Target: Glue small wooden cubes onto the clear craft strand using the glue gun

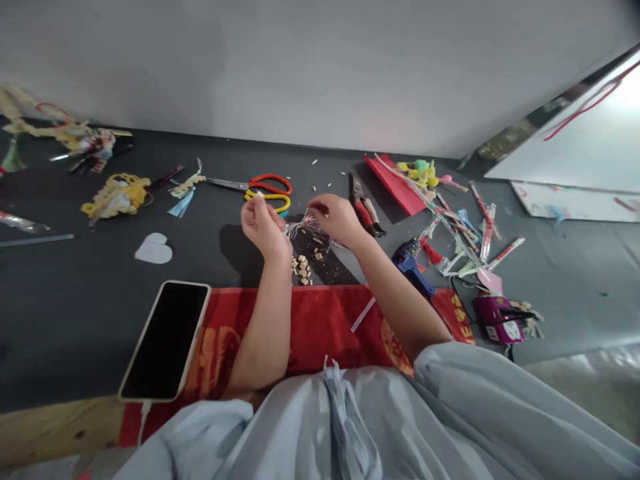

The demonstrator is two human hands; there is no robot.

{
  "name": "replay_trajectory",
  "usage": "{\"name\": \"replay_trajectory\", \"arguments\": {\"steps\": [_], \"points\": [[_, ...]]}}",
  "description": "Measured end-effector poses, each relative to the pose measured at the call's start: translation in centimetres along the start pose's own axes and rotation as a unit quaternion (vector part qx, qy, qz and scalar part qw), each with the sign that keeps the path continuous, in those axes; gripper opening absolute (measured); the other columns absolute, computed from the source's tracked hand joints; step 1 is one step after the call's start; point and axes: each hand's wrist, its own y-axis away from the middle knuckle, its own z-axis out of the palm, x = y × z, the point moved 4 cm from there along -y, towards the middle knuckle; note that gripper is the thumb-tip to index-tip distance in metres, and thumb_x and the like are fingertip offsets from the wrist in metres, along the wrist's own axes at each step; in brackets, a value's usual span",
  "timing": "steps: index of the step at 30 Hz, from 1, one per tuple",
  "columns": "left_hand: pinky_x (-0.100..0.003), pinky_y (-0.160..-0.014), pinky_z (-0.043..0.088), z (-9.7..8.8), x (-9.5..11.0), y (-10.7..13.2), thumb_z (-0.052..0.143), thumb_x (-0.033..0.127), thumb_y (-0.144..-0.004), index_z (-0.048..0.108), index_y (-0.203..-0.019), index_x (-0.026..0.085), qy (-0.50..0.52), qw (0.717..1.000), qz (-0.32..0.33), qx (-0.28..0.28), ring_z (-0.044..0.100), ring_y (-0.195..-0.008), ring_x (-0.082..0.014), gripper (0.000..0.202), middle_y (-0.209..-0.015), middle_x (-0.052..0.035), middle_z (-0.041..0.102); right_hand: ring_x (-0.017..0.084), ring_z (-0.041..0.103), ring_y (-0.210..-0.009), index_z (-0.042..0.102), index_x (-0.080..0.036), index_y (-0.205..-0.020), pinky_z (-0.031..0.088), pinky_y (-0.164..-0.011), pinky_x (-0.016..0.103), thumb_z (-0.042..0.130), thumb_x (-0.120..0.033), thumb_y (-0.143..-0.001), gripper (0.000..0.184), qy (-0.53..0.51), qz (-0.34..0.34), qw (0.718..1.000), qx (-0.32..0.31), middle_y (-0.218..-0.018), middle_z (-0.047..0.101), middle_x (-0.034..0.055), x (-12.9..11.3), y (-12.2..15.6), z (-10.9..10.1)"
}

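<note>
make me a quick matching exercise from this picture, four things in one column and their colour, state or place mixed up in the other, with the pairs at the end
Things
1. phone
2. scissors
3. glue gun
4. tan bits

Clues
A. mostly blue
B. clustered by the far edge of the red towel
C. black screen, pale rim
D. partly orange, partly yellow

Pairs: 1-C, 2-D, 3-A, 4-B
</note>
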Motion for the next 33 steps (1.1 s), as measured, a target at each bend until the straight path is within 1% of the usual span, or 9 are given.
{"name": "replay_trajectory", "arguments": {"steps": [2,4,8,11,14,21,26,30,33], "points": [[-0.020,-0.035,0.015,-0.8,0.7,-0.7,0.063,0.045,-0.075,0.042,-0.075,0.022,0.015,0.998,0.029,0.050,0.025,-0.030,-0.0009,0.032,-0.042,0.0138,0.036,0.020,0.061,-0.085,0.068,-0.013,-0.102,0.047,-0.079,0.031,0.050,-0.017,-0.082,0.027,0.066,-0.027,0.997,-0.018,-0.093,0.070,0.0104,-1.0,-1.7,0.8],[-0.021,-0.036,0.014,-1.4,1.1,-1.2,0.062,0.047,-0.075,0.042,-0.077,0.022,0.025,0.995,0.044,0.083,0.024,-0.030,-0.0009,0.032,-0.043,0.0143,0.036,0.022,0.060,-0.091,0.065,-0.012,-0.107,0.046,-0.086,0.034,0.049,-0.020,-0.084,0.029,0.117,-0.054,0.991,-0.036,-0.098,0.069,0.0122,-1.9,-3.3,1.6],[-0.022,-0.037,0.013,-2.0,1.4,-1.6,0.060,0.039,-0.079,0.042,-0.080,0.022,0.045,0.992,0.032,0.115,0.023,-0.031,-0.0017,0.024,-0.043,0.0139,0.035,0.026,0.057,-0.102,0.061,-0.010,-0.113,0.043,-0.095,0.037,0.047,-0.022,-0.087,0.031,0.174,-0.106,0.977,-0.065,-0.111,0.065,0.0159,-3.1,-5.8,3.3],[-0.021,-0.037,0.013,-2.1,1.5,-1.6,0.060,0.039,-0.080,0.041,-0.079,0.022,0.045,0.992,0.022,0.118,0.023,-0.032,-0.0015,0.025,-0.044,0.0136,0.035,0.027,0.056,-0.104,0.059,-0.010,-0.113,0.042,-0.096,0.039,0.047,-0.023,-0.088,0.031,0.197,-0.138,0.967,-0.082,-0.112,0.064,0.0162,-3.3,-6.9,4.4],[-0.020,-0.037,0.015,-2.2,1.5,-1.6,0.062,0.041,-0.078,0.040,-0.078,0.022,0.048,0.993,0.020,0.110,0.025,-0.033,-0.0016,0.028,-0.044,0.0131,0.036,0.028,0.057,-0.105,0.059,-0.010,-0.113,0.043,-0.095,0.040,0.050,-0.025,-0.087,0.031,0.208,-0.148,0.962,-0.095,-0.111,0.065,0.0166,-3.3,-7.6,5.2],[-0.020,-0.038,0.017,-2.3,1.3,-1.7,0.056,0.033,-0.083,0.042,-0.080,0.022,0.056,0.993,0.010,0.107,0.026,-0.034,-0.0025,0.018,-0.046,0.0116,0.035,0.031,0.059,-0.106,0.059,-0.009,-0.114,0.045,-0.094,0.044,0.058,-0.032,-0.084,0.038,0.235,-0.160,0.947,-0.150,-0.112,0.066,0.0179,-3.8,-9.0,6.2],[-0.020,-0.038,0.018,-2.3,1.3,-1.6,0.056,0.034,-0.084,0.043,-0.080,0.022,0.047,0.993,0.019,0.108,0.024,-0.036,-0.0027,0.018,-0.048,0.0111,0.034,0.032,0.061,-0.101,0.061,-0.008,-0.108,0.048,-0.085,0.041,0.060,-0.038,-0.081,0.041,0.285,-0.156,0.929,-0.175,-0.109,0.066,0.0200,-4.8,-10.0,6.6],[-0.020,-0.038,0.019,-2.3,1.3,-1.4,0.059,0.039,-0.082,0.044,-0.082,0.023,0.036,0.994,0.021,0.101,0.026,-0.037,-0.0030,0.022,-0.050,0.0102,0.033,0.032,0.064,-0.092,0.063,-0.007,-0.101,0.049,-0.076,0.040,0.060,-0.033,-0.076,0.036,0.317,-0.142,0.918,-0.190,-0.101,0.068,0.0207,-5.7,-10.4,6.9],[-0.020,-0.038,0.020,-2.3,1.3,-1.3,0.059,0.037,-0.082,0.045,-0.083,0.023,0.037,0.994,0.022,0.098,0.027,-0.038,-0.0028,0.021,-0.052,0.0096,0.034,0.034,0.064,-0.092,0.063,-0.003,-0.104,0.050,-0.075,0.041,0.064,-0.026,-0.069,0.041,0.328,-0.130,0.917,-0.185,-0.103,0.066,0.0242,-6.2,-10.4,7.1]]}}
